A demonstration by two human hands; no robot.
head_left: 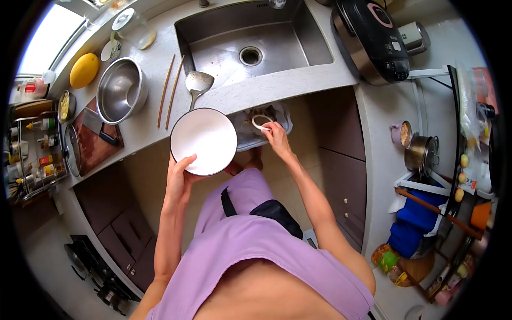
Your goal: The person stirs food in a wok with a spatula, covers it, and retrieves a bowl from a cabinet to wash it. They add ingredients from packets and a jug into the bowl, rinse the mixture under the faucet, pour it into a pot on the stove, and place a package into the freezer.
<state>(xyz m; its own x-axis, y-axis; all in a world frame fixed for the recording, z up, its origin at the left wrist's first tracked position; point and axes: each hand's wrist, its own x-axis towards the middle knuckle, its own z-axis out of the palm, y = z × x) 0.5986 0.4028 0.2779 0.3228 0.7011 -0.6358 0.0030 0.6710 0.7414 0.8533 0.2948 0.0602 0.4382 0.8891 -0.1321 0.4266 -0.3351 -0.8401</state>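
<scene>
A white bowl with a dark rim (204, 141) is in my left hand (180, 176), its inside facing up and the thumb over its near edge. My right hand (277, 137) pinches a pale ring-shaped thing (260, 121), too small to name, above a grey lined bin (250, 141) below the counter edge. Some dark scraps show inside the bin. A metal spatula (199, 82) lies on the counter just beyond the bowl, with its handle running toward the bowl's rim.
The steel sink (250, 40) is ahead. Chopsticks (169, 92), a steel bowl (121, 90), a cleaver (101, 127) on a board (88, 146) and a yellow fruit (84, 70) are left. A rice cooker (370, 42) stands right of the sink.
</scene>
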